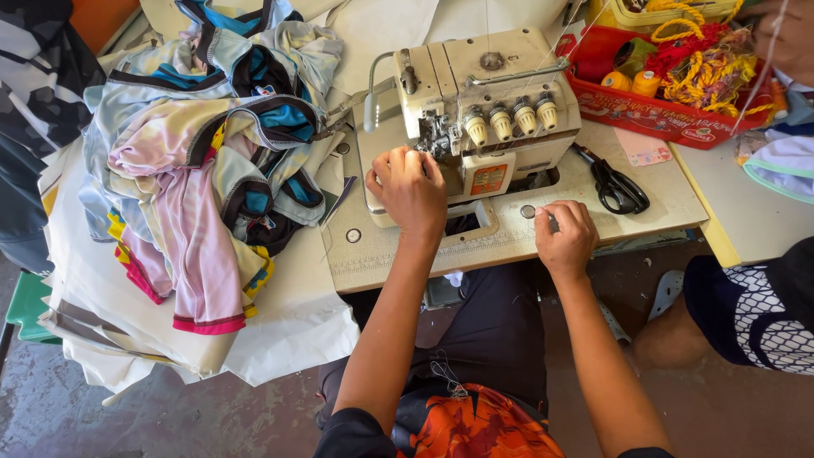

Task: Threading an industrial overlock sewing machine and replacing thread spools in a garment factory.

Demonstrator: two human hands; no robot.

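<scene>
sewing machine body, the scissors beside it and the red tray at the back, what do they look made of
Sewing machine: looks like painted metal, cream and matt, with worn, grubby patches; its knobs seem plastic.
Scissors: black handles, probably plastic or coated metal; the blades look dark, likely steel.
Red tray: probably moulded plastic, going by its glossy, even red wall.
The left hand rests at the machine's front.

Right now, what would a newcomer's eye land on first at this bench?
Likely the cream overlock sewing machine at the centre of the table, with the left hand at its needle area and the right hand closed on a small tool on the table's front edge. Next, the heap of colourful garments on the left. Then the red tray of thread and yarn at top right, black scissors in front of it.
</scene>
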